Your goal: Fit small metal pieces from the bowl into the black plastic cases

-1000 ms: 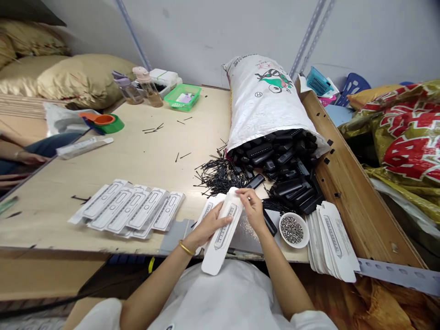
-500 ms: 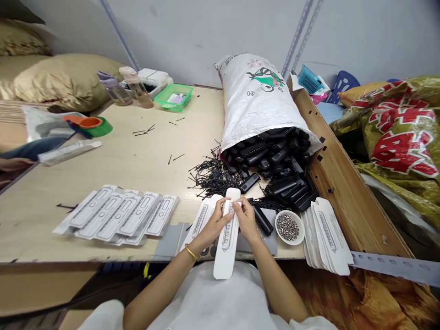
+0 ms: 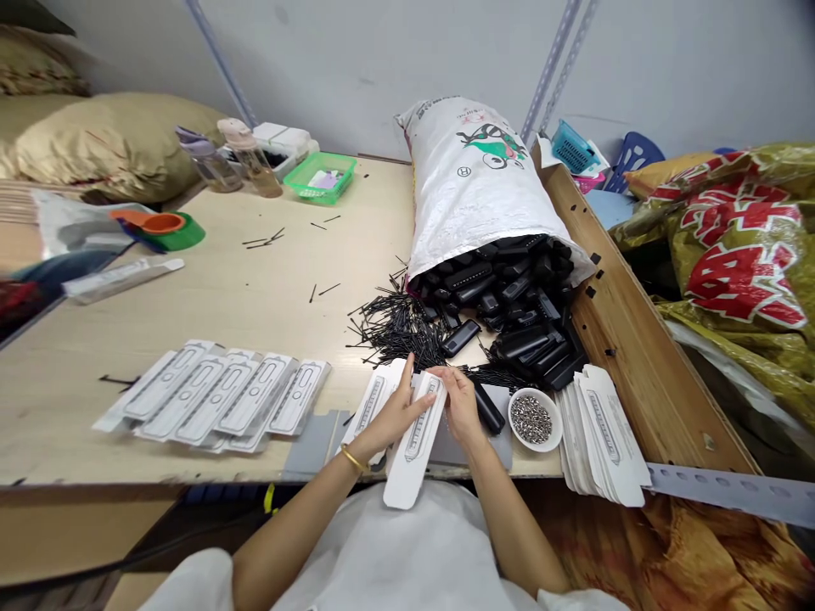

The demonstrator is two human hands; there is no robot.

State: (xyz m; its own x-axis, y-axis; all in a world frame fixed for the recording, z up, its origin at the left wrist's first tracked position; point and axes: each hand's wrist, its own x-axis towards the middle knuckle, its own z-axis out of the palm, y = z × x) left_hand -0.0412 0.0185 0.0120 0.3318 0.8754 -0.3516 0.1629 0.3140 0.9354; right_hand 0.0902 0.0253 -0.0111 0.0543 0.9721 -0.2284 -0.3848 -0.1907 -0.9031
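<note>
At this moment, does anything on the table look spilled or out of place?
Yes: a few thin black sticks lie loose on the table, apart from the heap beside the white sack, so they look strayed.

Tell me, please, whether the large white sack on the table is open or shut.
The sack is open: its mouth gapes, showing black pieces inside and just outside.

Ctn point(image 3: 405, 475) part-hid by L fingers point(image 3: 421, 406), olive bag point(image 3: 742, 246) cut off R edge
</note>
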